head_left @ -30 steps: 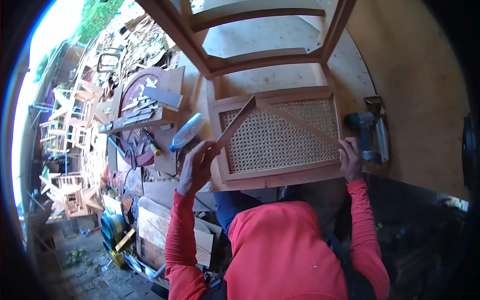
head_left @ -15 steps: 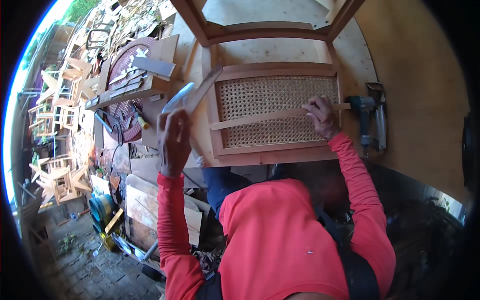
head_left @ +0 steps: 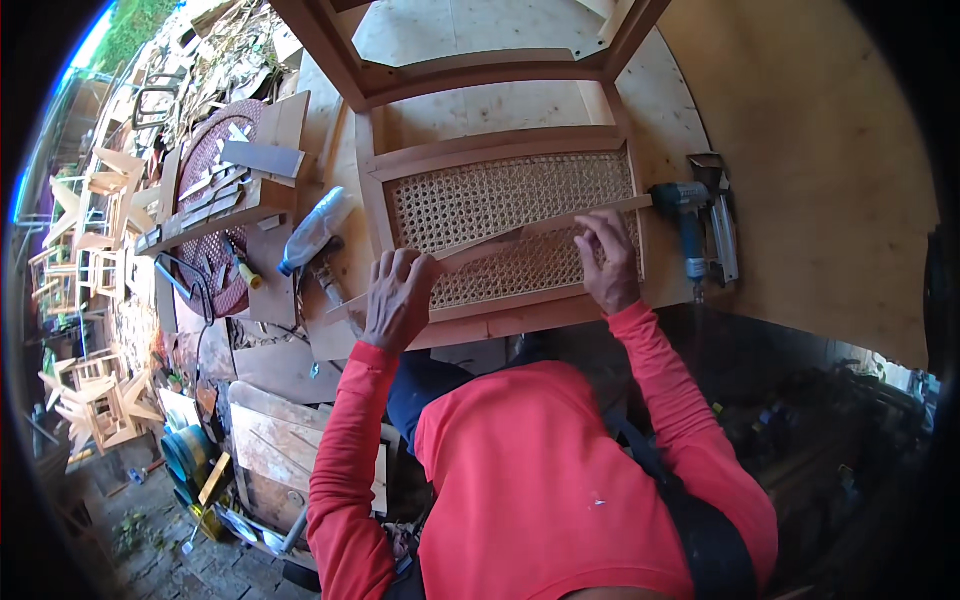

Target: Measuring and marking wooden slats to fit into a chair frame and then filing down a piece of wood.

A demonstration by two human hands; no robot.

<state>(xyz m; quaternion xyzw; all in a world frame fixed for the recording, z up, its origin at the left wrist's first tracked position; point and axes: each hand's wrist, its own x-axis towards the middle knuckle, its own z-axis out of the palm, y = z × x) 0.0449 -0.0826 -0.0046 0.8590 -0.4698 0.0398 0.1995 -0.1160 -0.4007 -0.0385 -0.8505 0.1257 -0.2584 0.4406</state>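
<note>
A wooden chair frame [head_left: 495,140] lies on the worktop with a woven cane panel [head_left: 500,180] in it. Two slim wooden strips, a darker one [head_left: 475,250] and a paler one [head_left: 630,204], lie crossing over the cane at a low slant. My left hand [head_left: 395,295] has bent fingers closed on the strips at the panel's left side. My right hand [head_left: 607,262] is near the right side, fingers curved and apart, fingertips at the strips' edge. A cordless drill [head_left: 690,230] lies beside the frame on the right.
A plastic bottle [head_left: 318,225] lies left of the frame, beside a pink woven disc [head_left: 210,290] loaded with offcuts and tools. Wooden chairs [head_left: 105,395] are stacked at far left. A plywood board [head_left: 800,180] extends at right. Boards [head_left: 270,430] lean below left.
The strips went from an inverted V to lying crossed at a low slant. My right hand moved left and loosened its grip; my left hand lowered onto the panel's left side.
</note>
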